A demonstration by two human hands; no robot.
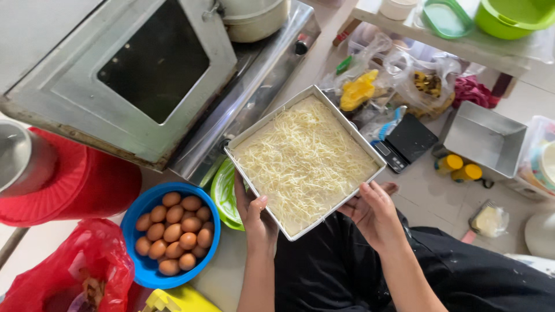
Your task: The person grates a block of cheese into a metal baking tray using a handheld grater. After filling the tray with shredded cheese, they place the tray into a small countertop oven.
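From the head camera, looking straight down: both hands carry a square metal baking tin topped with pale shredded cheese (304,163), held up above the lap, between the steel stove edge and the black digital scale (406,142). The left hand (256,218) is clamped on the near-left wall, thumb over the rim, fingers under the base. The right hand (374,212) grips the near-right wall the same way, thumb on the rim.

The tin looks stiff and thin-walled, full to the brim, so likely weighty for its size. The shreds lie loose and soft, and a tilt could spill them. The rim and underside seem the safest holds, well clear of the topping.

Around it: a blue plastic bowl of brown eggs (171,233) at lower left, a green plastic plate (222,193) just under the tin's corner, a grey metal oven door with a dark window (144,69), an empty rectangular metal tin (484,138), crinkled clear bags (399,75).
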